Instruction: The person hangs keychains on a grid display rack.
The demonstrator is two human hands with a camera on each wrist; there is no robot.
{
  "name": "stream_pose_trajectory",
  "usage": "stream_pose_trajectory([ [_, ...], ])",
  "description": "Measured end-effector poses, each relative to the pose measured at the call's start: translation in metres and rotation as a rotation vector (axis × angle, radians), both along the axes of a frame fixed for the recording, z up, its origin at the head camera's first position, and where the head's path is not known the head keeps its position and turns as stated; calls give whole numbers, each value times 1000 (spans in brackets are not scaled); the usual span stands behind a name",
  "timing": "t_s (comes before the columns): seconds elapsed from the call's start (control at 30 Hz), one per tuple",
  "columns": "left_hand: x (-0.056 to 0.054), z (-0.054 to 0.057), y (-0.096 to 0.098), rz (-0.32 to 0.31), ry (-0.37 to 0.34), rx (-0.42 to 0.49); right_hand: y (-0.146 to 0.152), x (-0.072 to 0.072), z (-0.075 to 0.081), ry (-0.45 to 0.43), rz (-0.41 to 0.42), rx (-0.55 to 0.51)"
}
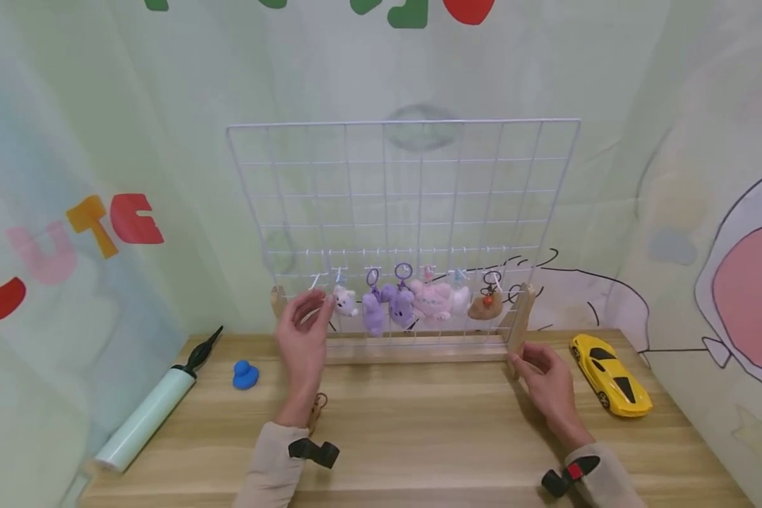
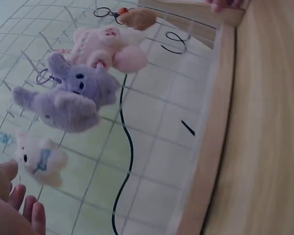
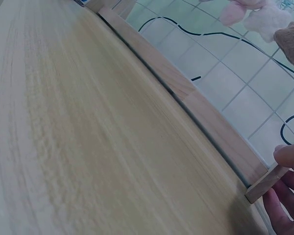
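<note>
A white wire grid rack (image 1: pixel 401 192) stands in a wooden base (image 1: pixel 419 351), with small plush keychains on its hooks. Nearest my left hand (image 1: pixel 303 331) hangs a white plush keychain (image 2: pixel 41 159) with a blue bow. That hand's fingers are loosely bent beside the plush, with nothing between them. Farther right hang two purple plush keychains (image 2: pixel 73 107), a pink plush keychain (image 1: pixel 430 299), a white one (image 1: pixel 460 302) and a brown one (image 1: pixel 486 307). My right hand (image 1: pixel 546 381) pinches the rack's wooden end piece (image 3: pixel 265 185) between thumb and fingers.
A brown keychain (image 1: pixel 316 416) lies partly hidden behind my left wrist. On the left are a blue rubber duck (image 1: pixel 245 375) and a pale green hand pump (image 1: pixel 155 416). A yellow toy car (image 1: pixel 612 376) sits right of my right hand. A printed curtain (image 1: pixel 165 141) hangs behind.
</note>
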State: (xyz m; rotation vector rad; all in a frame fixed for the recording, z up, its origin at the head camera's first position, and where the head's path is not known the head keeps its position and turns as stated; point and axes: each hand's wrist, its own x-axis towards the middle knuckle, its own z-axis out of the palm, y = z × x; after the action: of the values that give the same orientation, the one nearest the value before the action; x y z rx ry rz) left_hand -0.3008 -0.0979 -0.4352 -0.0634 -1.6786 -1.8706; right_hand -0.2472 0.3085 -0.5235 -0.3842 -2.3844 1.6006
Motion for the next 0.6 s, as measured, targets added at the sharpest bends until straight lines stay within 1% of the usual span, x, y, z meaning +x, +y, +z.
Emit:
stream_pose_trajectory([
  [0.07, 5, -4, -11, -11, -44, -66, -1, 0, 1, -1, -3, 4],
  [0.17, 13, -12, -27, -47, -137, -216, -1, 0, 3, -4, -9, 8],
  [0.3, 24, -30, -50, -107, -274, -502, 0, 1, 4, -9, -8, 10],
  [0.37, 29, -40, -62, -132, -319, -649, 0, 0, 3, -16, -8, 5],
  [0.43, 33, -47, -72, -148, -342, -766, 0, 0, 3, -17, -4, 3],
  [0.5, 37, -53, -81, -165, -357, -845, 0, 0, 3, -17, 0, 0],
  [0.6, 42, -56, -90, -209, -388, -899, 0, 1, 3, -12, 6, -2],
])
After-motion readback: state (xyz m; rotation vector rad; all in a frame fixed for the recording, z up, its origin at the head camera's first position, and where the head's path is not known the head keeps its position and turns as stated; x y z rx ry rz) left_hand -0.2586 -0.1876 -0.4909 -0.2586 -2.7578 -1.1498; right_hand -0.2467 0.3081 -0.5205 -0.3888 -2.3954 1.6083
